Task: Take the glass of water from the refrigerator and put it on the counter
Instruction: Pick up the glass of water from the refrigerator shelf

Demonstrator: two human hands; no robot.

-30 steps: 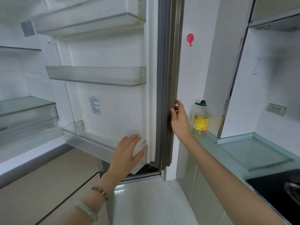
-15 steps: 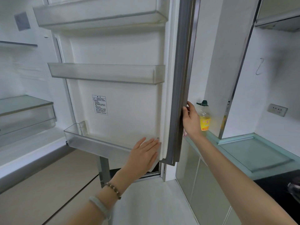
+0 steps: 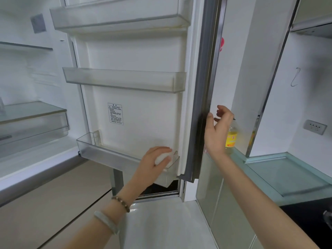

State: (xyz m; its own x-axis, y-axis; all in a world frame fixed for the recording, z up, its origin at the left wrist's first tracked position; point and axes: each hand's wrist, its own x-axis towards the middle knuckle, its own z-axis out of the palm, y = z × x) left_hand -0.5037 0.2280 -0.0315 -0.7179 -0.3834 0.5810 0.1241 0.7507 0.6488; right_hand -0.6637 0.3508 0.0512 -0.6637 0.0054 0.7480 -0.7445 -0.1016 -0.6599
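The refrigerator door [image 3: 143,114] stands open, and its three clear bins look empty. My left hand [image 3: 152,164] is at the right end of the lowest door bin [image 3: 107,156]. Its fingers curl around a whitish patch that I cannot identify. My right hand [image 3: 216,130] hovers just right of the door's dark edge [image 3: 203,105], fingers loosely apart and holding nothing. A faint clear shape [image 3: 1,106] sits on the fridge's glass shelf [image 3: 32,109] at the left frame edge, too cut off to name. The pale green glass counter [image 3: 287,177] lies to the right.
A yellow-labelled oil bottle [image 3: 231,137] stands on the counter's near end, behind my right hand. A black cooktop [image 3: 309,214] fills the lower right corner. A wall socket [image 3: 314,127] and a wire hook [image 3: 295,77] are on the white wall. Cabinet fronts [image 3: 224,212] run below the counter.
The door has swung further open to the right. My right hand has come off the door edge and its fingers have loosened. My left hand moved up onto the lowest bin's right end and curled.
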